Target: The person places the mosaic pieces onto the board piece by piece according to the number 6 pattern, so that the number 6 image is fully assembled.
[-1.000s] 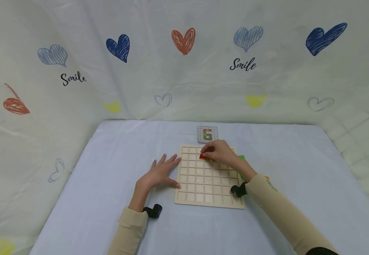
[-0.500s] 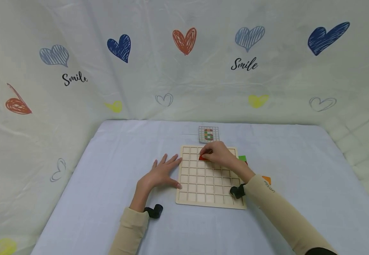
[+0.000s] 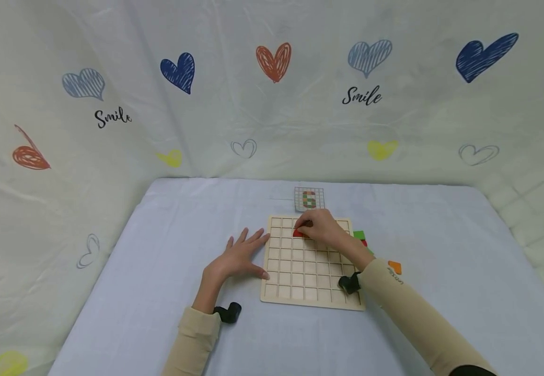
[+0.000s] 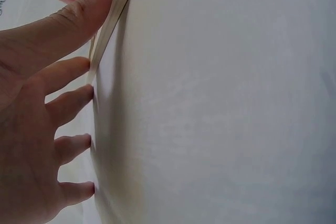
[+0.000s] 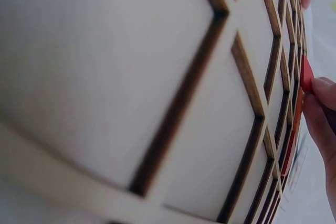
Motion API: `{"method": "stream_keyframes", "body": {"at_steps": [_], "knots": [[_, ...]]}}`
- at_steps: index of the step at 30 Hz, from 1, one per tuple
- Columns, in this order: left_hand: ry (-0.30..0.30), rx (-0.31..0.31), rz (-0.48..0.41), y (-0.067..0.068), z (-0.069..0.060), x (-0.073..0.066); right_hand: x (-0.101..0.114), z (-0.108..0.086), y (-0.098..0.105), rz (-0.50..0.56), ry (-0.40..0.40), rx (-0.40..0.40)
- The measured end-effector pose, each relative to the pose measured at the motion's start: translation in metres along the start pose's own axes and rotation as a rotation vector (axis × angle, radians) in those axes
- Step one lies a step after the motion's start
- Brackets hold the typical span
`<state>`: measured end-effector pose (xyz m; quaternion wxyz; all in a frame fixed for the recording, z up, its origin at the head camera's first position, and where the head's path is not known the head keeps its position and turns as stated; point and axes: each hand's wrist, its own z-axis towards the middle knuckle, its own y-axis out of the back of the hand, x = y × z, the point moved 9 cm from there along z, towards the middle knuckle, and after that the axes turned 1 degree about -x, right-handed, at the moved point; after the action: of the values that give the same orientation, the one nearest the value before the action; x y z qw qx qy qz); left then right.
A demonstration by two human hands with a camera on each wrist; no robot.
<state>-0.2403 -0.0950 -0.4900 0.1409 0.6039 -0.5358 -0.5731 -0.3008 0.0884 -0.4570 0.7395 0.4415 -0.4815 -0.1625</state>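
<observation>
A wooden grid board [image 3: 297, 266] lies on the white table. My left hand [image 3: 236, 259] is spread at its left side, thumb and a fingertip touching the edge; in the left wrist view that hand [image 4: 47, 93] has its thumb on the board's rim [image 4: 118, 11]. Near the board's far side, my right hand [image 3: 322, 228] pinches a red piece [image 3: 297, 233] over the grid. The right wrist view shows the red piece [image 5: 306, 75] between thumb and finger of that hand [image 5: 323, 114], with an orange piece [image 5: 298, 111] and another red piece [image 5: 288, 153] in cells beside it.
Behind the board lies a small pattern card [image 3: 309, 199] with a coloured figure. Right of the board are a green piece [image 3: 359, 235], a red piece [image 3: 364, 243] and an orange piece [image 3: 395, 267]. A white curtain with printed hearts hangs behind the table.
The right hand has shifted slightly at the same spot on the grid, still pinching the red piece. The left hand stays at the board's edge. The whole view has drifted a little.
</observation>
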Motion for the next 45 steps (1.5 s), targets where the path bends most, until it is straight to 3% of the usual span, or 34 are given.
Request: {"method": "stream_keyframes", "body": {"at_steps": [9,15,22,28,33,45], "knots": [[0.003,-0.001,0.001,0.000,0.000,0.000,0.011,-0.001,-0.002,0.006,0.070,0.064],[-0.001,-0.001,-0.003,0.000,-0.001,0.000,0.017,-0.002,-0.008,-0.049,0.126,0.126],[-0.004,0.002,-0.007,0.000,-0.002,-0.001,0.025,-0.005,-0.008,-0.082,0.179,0.141],[-0.004,0.003,-0.008,0.000,-0.002,-0.001,0.024,-0.008,-0.002,-0.051,0.134,0.137],[0.007,0.009,-0.012,-0.001,-0.002,-0.001,0.020,-0.017,0.010,-0.030,0.115,0.090],[0.028,0.009,-0.003,-0.002,0.000,-0.001,-0.011,-0.046,0.035,-0.036,-0.037,0.063]]}}
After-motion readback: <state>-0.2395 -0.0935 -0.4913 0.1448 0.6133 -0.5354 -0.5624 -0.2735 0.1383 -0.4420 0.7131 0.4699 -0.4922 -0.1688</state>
